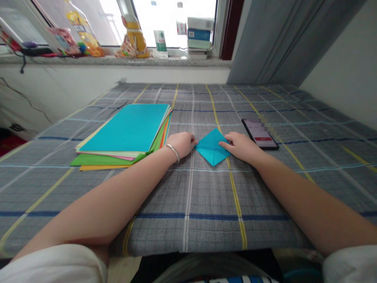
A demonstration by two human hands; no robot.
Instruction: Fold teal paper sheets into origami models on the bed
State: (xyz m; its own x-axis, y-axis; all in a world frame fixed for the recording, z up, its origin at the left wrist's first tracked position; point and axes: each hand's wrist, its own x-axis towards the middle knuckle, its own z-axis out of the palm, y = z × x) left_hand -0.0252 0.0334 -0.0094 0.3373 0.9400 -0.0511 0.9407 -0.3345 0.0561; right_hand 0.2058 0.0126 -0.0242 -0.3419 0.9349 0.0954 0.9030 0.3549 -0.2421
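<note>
Beside the paper stack (123,129), the left hand (181,144) and right hand (241,147) meet opposite corners of a folded blue paper (212,148), apparently to steady it; pinch or mere press, I cannot tell.

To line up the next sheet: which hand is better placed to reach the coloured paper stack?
Left, probably. The left hand lies beside the coloured paper stack, while the right hand sits beyond the blue folded paper, next to the phone.
</note>
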